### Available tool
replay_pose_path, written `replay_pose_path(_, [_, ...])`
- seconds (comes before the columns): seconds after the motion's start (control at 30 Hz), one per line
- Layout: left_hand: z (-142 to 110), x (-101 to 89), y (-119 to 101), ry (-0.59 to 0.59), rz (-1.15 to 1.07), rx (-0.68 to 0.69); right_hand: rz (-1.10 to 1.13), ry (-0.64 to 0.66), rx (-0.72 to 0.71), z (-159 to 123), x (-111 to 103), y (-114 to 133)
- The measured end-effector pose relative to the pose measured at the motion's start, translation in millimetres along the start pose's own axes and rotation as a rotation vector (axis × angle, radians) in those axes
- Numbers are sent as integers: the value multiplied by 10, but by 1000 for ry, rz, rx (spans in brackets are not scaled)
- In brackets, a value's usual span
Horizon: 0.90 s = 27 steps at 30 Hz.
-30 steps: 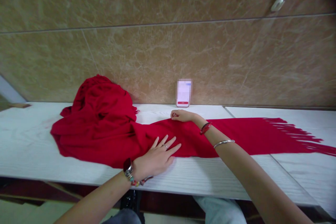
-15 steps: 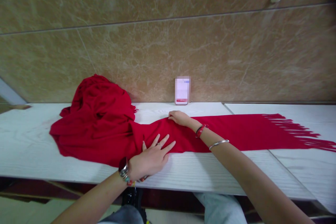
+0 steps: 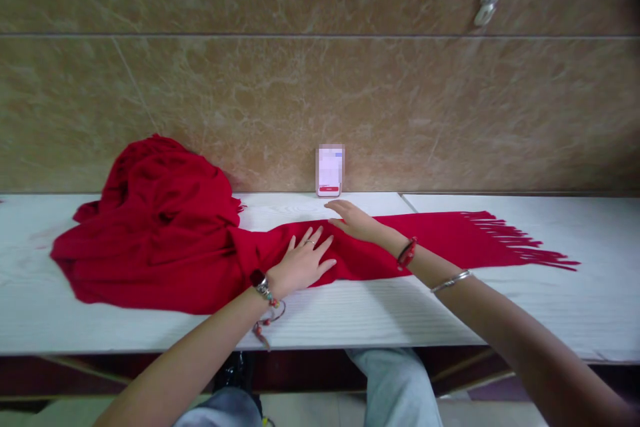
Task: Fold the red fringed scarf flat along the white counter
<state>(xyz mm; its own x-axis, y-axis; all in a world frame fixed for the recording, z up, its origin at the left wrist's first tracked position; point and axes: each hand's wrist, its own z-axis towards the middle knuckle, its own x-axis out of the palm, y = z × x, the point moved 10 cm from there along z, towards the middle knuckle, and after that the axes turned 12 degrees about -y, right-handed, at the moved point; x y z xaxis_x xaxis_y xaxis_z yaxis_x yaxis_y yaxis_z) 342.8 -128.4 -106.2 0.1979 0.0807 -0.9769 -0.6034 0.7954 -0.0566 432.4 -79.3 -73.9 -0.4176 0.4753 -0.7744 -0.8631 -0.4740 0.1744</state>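
Note:
A red fringed scarf (image 3: pixel 430 237) lies along the white bench top. Its left part is a loose, rumpled heap, while the right part stretches out flat to a fringed end. My left hand (image 3: pixel 303 261) rests on the narrow middle of the cloth, palm down with its fingers spread. Close by, my right hand (image 3: pixel 356 221) is at the scarf's far edge, fingers extended and thumb apart, holding nothing. Whether its fingertips touch the cloth I cannot tell.
A phone (image 3: pixel 329 172) with a lit screen leans upright against the brown marbled wall (image 3: pixel 415 113) behind the bench top (image 3: pixel 400 320). A small white fixture (image 3: pixel 489 4) is on the wall at upper right. My knees (image 3: pixel 400 387) are below the front edge.
My right hand has gone from bent fingers on the scarf's far edge to stretched-out fingers. The left hand has slid slightly farther up the cloth. The camera view has shifted.

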Motion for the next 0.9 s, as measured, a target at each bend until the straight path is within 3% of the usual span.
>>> replay_pose_path(0.1, [3,228,92,132,-71,-18,-43,191,-4,-425,-12,-91])
replay_pose_path(0.2, [-43,301,192,216,-81,-43,-95,326,47,-744,-17,-228])
replay_pose_path(0.43, [49,214,156,365,-35,-106,-104,339,77,-813,-40,-342])
replay_pose_path(0.57, [320,130,-79,244,-56,-71,-78,295,71,-799,-17,-361])
replay_pose_path(0.67, [358,283,-285,273,-109,54,-28,220,86,-779,-129,-366])
replay_pose_path(0.73, [335,345,-311,257,-114,92,37,159,70,-763,-284,-311])
replay_pose_path(0.83, [301,237,-324,133,-60,140,138,94,19,-756,-515,-170])
replay_pose_path(0.9, [258,81,-453,42,-23,248,168,92,-11,-766,-563,-91])
